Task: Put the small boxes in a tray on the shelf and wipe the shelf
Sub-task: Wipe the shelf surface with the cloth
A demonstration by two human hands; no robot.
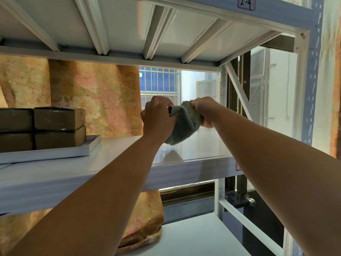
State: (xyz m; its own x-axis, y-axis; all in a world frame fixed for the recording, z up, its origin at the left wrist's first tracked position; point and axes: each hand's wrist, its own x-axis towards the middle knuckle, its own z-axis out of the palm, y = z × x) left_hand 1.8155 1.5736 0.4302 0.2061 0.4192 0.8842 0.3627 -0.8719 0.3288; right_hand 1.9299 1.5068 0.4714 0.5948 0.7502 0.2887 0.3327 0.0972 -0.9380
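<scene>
Several small brown boxes [59,126] are stacked two high in a white tray [55,153] at the left of the white shelf [193,150]. A grey-green cloth [186,122] hangs bunched above the shelf's right half. My left hand [156,119] grips its left end and my right hand [204,111] grips its right end. The cloth's lower fold hangs just above the shelf surface; whether it touches is unclear.
The upper shelf's ribbed underside [147,30] is close overhead. A patterned orange curtain [96,97] hangs behind the shelf, next to a barred window [160,84]. A blue upright post [313,80] stands at the right. A lower shelf [193,235] lies below.
</scene>
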